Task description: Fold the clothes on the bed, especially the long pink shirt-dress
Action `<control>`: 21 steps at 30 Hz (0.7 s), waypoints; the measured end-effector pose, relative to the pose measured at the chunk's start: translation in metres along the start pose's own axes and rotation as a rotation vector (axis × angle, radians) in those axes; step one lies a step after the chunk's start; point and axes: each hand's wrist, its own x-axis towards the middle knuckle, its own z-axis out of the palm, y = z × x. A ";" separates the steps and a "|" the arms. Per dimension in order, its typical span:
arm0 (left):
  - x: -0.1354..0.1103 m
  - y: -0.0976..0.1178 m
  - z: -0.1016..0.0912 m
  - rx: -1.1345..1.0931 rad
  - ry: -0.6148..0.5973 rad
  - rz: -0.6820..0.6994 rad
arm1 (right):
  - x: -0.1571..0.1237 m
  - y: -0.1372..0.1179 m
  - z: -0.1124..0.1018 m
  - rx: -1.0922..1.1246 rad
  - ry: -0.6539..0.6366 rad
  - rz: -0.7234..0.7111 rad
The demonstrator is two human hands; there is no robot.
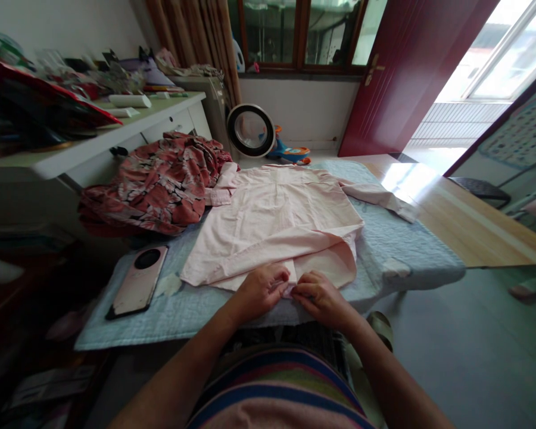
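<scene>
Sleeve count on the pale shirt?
2. One sleeve is bent at picture left, beside the red floral cloth; the other sleeve stretches out at picture right over the light-blue quilt. Neither is fully hidden.

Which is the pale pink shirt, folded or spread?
Mostly spread: the shirt lies broad across the blue cover, one sleeve stretched out, its near hem gaping.

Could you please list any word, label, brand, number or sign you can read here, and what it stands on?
No text can be read.
Wall chart, far right: rows of small marks, too blurred to read.
Smartphone: no readable brand.
Pale pink shirt: no lettering visible.
</scene>
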 end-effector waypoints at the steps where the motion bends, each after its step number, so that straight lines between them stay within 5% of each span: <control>1: 0.000 0.000 0.002 0.036 -0.066 0.022 | -0.001 -0.002 -0.003 0.010 -0.039 -0.004; 6: 0.001 -0.004 0.009 0.156 -0.195 0.063 | -0.010 0.007 -0.032 0.092 -0.060 0.104; 11: 0.005 -0.006 0.012 0.203 -0.234 0.064 | -0.015 0.044 -0.057 -0.308 0.515 0.396; 13: 0.008 -0.008 0.016 0.240 -0.238 0.055 | -0.015 0.057 -0.061 -0.465 0.629 0.489; 18: 0.011 -0.018 0.032 0.338 -0.132 0.049 | -0.022 0.074 -0.073 -0.404 0.450 0.697; 21: 0.012 -0.019 0.040 0.411 -0.115 0.053 | -0.036 0.077 -0.083 -0.419 0.464 0.750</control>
